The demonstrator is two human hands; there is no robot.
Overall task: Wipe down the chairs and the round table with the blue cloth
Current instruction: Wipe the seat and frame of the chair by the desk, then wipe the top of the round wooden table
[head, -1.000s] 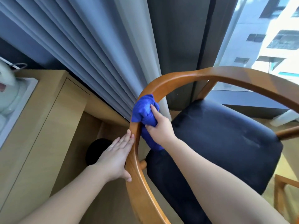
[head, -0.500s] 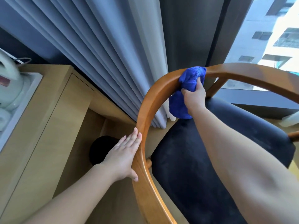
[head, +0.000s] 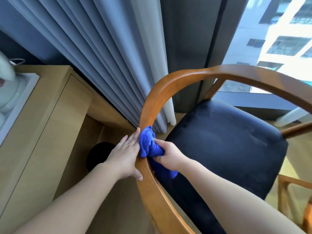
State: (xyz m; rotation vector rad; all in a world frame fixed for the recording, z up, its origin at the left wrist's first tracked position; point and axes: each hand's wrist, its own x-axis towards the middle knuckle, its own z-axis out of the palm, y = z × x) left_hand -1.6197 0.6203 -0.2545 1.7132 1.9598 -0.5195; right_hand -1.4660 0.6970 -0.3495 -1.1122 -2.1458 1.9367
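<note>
Gripping the bunched blue cloth (head: 148, 144), the right hand (head: 168, 155) presses it onto the curved wooden rail (head: 152, 102) of the chair (head: 228, 144). Just beside it, the left hand (head: 125, 154) lies flat against the rail's outer side, fingers straight, fingertips touching the cloth. Beyond the chair hang grey curtains (head: 109, 56), with a window (head: 278, 39) to their right.

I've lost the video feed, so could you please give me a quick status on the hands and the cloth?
Left hand flat on chair rail, outer side. Right hand grips blue cloth, pressed on rail. Cloth touches left fingers.
</note>
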